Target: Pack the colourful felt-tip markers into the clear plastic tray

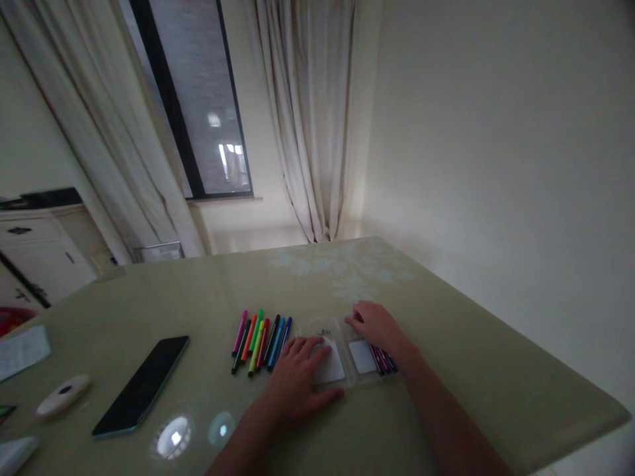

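My left hand (297, 370) lies with fingers spread over the left half of an unfolded clear plastic case (351, 370), partly covering a white card (335, 367) in it. Over the case's right half, my right hand (374, 325) is curled, its fingertips drawn together near the far edge; whatever they may hold is hidden. Several dark purple and blue felt-tip pens (381, 360) lie in that half beside another white card (362, 357), partly under my right wrist. Just left of my left hand, a row of colourful felt-tip pens (258, 344) rests on the table.
The table (213, 297) has a glossy greenish cover. Toward its left side lie a black smartphone (143, 383), a pale oval object (63, 395) and a white paper (24, 352). A wall (496, 165) runs along the right; a curtain (307, 119) hangs behind.
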{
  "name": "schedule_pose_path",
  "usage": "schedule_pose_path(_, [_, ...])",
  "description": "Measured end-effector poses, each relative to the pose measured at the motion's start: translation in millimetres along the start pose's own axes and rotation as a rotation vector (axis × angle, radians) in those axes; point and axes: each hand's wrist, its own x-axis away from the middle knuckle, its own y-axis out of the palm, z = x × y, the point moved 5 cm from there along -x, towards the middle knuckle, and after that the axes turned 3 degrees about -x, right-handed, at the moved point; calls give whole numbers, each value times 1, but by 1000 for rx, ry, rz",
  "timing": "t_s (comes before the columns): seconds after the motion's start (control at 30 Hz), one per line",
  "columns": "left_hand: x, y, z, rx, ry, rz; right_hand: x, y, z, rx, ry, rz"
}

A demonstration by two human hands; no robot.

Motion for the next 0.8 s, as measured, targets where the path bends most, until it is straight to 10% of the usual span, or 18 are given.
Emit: schedule_pose_path(0.8, [0,2,-1,9,-2,24,-2,-14,6,-296,-76,111])
